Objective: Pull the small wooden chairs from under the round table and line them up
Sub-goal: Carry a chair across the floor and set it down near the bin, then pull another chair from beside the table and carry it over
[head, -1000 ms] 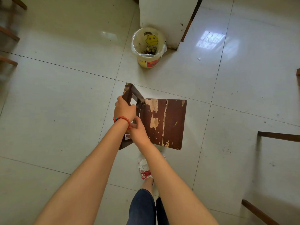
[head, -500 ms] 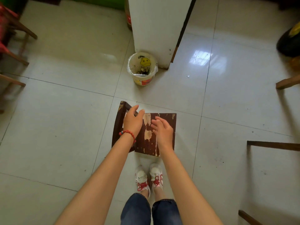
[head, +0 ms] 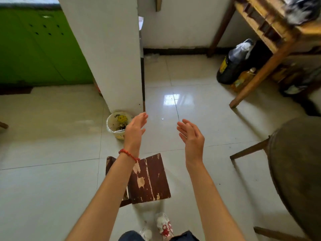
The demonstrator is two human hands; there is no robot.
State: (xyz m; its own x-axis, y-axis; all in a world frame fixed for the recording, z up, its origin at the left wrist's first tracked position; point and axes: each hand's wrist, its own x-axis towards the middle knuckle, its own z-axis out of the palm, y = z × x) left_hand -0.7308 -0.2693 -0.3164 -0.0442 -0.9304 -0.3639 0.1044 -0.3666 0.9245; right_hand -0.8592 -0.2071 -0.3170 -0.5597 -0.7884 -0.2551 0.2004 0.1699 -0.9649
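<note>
A small dark-brown wooden chair (head: 151, 180) with chipped paint stands on the tiled floor just in front of my feet, its backrest on the left under my left forearm. My left hand (head: 134, 131), with a red bead bracelet at the wrist, is raised above the floor with its fingers apart and holds nothing. My right hand (head: 192, 136) is raised beside it, also open and empty. Both hands are clear of the chair. The dark round table (head: 298, 167) fills the right edge, with wooden chair legs (head: 248, 151) poking out from under it.
A small plastic waste bin (head: 116, 126) with a yellow cartoon face sits at the foot of a white wall corner (head: 112, 66). A wooden shelf (head: 271, 49) with bottles and bags beneath stands at the back right. A green cabinet (head: 34, 49) is at the back left.
Both hands have let go of the chair and lifted off it, fingers spread. The chair now stands on the floor. My view has tilted up toward the room.
</note>
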